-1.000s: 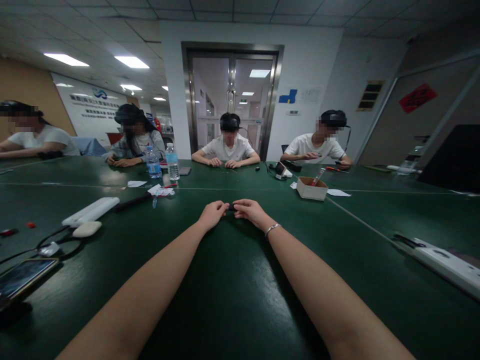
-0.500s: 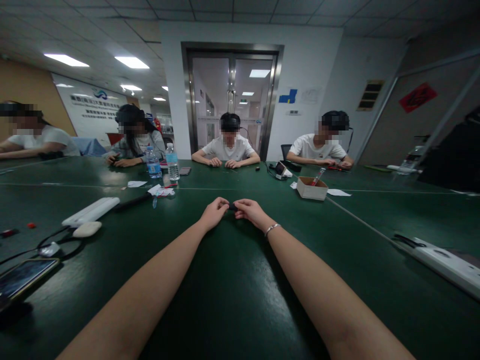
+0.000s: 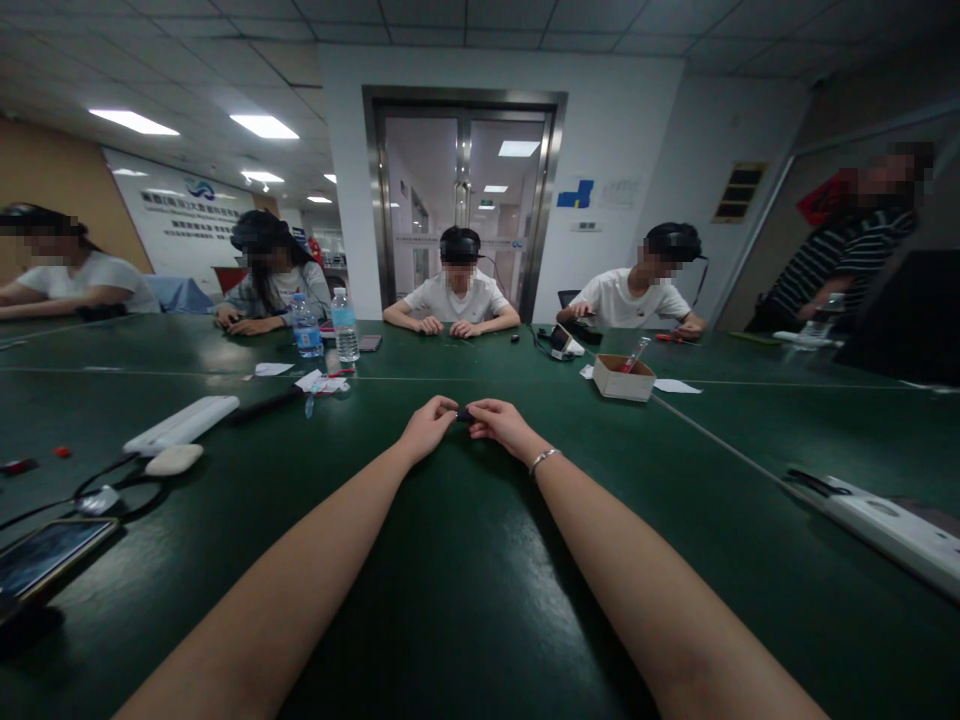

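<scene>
Going by the head view, the left hand's (image 3: 427, 425) grip is pinched on one end of a small dark piece (image 3: 463, 415) and the right hand's (image 3: 506, 425) grip closes on the other, out over the middle of the counter (image 3: 465, 570). Can't tell if the piece rests on it or hangs just above. Imo with something this tiny you want a light pinch, level wrists and fingertips clear of the middle so you can see it. Counter's dark green, kinda shiny, with a seam beyond the hands. Cardboard box (image 3: 621, 386) off right, water bottle (image 3: 345, 335) off left, phone (image 3: 49, 560) nearer left. Room's dimmish: a person in a white tee (image 3: 459, 295) sits straight across, glass doors (image 3: 420, 170) behind, someone in stripes (image 3: 840, 240) standing far right.
</scene>
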Tool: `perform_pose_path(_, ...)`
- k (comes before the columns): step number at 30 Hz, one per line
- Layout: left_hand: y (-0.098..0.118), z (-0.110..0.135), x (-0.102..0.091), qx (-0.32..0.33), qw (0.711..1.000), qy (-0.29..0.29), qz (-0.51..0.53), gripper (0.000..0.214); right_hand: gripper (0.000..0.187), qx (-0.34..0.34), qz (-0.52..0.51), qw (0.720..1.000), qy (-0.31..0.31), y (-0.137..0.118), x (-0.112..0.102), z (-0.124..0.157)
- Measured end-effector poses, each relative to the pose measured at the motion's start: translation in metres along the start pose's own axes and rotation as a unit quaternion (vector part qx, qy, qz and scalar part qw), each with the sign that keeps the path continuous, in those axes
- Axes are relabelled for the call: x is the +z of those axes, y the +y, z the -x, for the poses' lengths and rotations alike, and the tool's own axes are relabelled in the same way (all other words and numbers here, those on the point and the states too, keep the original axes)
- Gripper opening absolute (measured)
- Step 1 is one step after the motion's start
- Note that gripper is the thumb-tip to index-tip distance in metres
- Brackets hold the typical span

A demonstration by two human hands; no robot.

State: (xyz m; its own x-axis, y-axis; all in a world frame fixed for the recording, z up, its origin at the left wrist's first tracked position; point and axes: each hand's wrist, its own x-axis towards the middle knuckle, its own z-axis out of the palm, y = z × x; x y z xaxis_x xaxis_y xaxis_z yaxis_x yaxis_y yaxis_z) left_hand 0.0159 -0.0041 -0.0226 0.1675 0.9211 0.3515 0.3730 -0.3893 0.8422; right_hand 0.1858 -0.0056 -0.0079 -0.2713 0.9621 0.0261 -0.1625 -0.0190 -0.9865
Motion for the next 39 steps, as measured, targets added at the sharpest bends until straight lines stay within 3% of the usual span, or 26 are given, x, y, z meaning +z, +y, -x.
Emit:
perform_pose_path(4,0.001,0.0002,0.0001,-0.013,0.999,-0.03,-0.003,0.032,0.004,0.002,-0.01,1.0,-0.004,-0.0002,-0.0001,-0.0001)
perform_pose_path(8,0.0016,0.0004,-0.0001,0.002,1.0,-0.013,-0.001,0.027,0.005,0.002,-0.003,1.0,0.001,-0.0012,0.0007,0.0008)
perform_pose_path(13,0.0024,0.0005,-0.0005,-0.017,0.999,-0.039,0.013,0.033,0.006,-0.001,-0.006,1.0,-0.003,-0.0026,0.0017,0.0023)
perform_pose_path(23,0.0024,0.0012,-0.0012,-0.006,1.0,-0.007,0.007,0.027,0.007,-0.002,0.001,1.0,0.001,-0.002,0.001,0.0018)
perform_pose_path(39,0.0088,0.0036,-0.0011,-0.019,0.999,-0.027,0.014,0.029,0.006,-0.002,0.0,1.0,0.002,-0.0038,0.0025,0.0033)
